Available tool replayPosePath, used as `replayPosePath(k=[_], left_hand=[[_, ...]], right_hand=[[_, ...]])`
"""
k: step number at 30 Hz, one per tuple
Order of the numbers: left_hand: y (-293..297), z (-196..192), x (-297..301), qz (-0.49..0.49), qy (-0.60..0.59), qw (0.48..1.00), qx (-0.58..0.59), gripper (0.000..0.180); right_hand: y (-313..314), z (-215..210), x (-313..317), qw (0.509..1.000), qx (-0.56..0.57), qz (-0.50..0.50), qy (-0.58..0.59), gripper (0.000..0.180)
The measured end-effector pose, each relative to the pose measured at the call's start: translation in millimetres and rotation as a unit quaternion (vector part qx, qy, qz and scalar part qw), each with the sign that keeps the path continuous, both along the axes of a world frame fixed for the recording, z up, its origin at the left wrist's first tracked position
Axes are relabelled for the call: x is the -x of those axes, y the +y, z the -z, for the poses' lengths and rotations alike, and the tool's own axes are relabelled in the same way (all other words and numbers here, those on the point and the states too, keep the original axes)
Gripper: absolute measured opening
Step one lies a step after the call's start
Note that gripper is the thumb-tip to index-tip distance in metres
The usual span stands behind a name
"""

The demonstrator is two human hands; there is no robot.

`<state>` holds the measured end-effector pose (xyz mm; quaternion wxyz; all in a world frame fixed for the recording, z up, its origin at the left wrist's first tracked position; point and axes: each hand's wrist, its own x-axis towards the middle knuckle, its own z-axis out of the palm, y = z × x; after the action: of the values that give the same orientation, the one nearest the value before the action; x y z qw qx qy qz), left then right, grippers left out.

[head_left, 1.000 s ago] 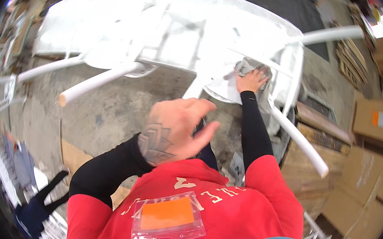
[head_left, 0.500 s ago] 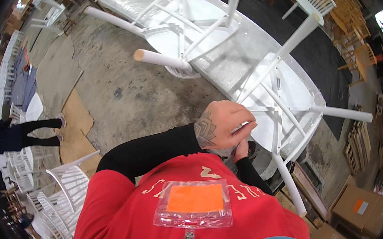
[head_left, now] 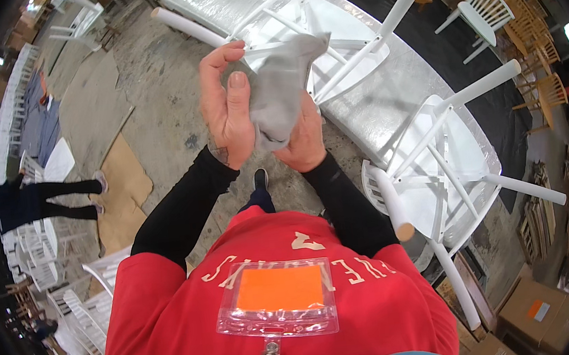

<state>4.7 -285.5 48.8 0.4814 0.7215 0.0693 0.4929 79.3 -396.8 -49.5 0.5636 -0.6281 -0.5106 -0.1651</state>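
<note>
A crumpled, slightly blurred grey cloth (head_left: 279, 95) is raised in front of my chest, between my two hands. My left hand (head_left: 225, 111) is at its left edge, the thumb and forefinger spread apart and curved toward it. Behind the cloth's lower right side, my right hand (head_left: 302, 137) grips it, with most of its fingers hidden. Just beyond lies an upturned white chair (head_left: 332, 68) on a plastic-wrapped table (head_left: 377, 105). Another upturned white chair (head_left: 429, 169) rests closer on the right, legs sticking out.
One chair leg (head_left: 393, 207) juts close to my right forearm. White chairs (head_left: 80, 313) stand at the left, where a person (head_left: 37, 203) is on foot near cardboard sheeting (head_left: 122, 194). Cardboard boxes (head_left: 538, 314) sit at lower right; wooden chairs (head_left: 546, 91) line the far right.
Both hands have moved up and left, away from the nearer upturned chair, and have come apart. The grey cloth now shows between them. My left hand has opened.
</note>
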Motion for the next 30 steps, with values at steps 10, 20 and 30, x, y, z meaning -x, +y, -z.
replayPosePath(k=[10,20,30], left_hand=[[35,24,-21,0.268,0.126,0.924,-0.244,0.049],[29,12,-41,0.283,0.093,0.867,-0.399,0.056],[8,13,-54,0.267,0.19,0.786,-0.524,0.052]], right_hand=[[17,40,9,0.915,-0.099,-0.081,0.383,0.053],[37,36,53,0.888,-0.24,0.056,0.388,0.041],[44,113,-21,0.886,-0.086,0.182,0.417,0.042]])
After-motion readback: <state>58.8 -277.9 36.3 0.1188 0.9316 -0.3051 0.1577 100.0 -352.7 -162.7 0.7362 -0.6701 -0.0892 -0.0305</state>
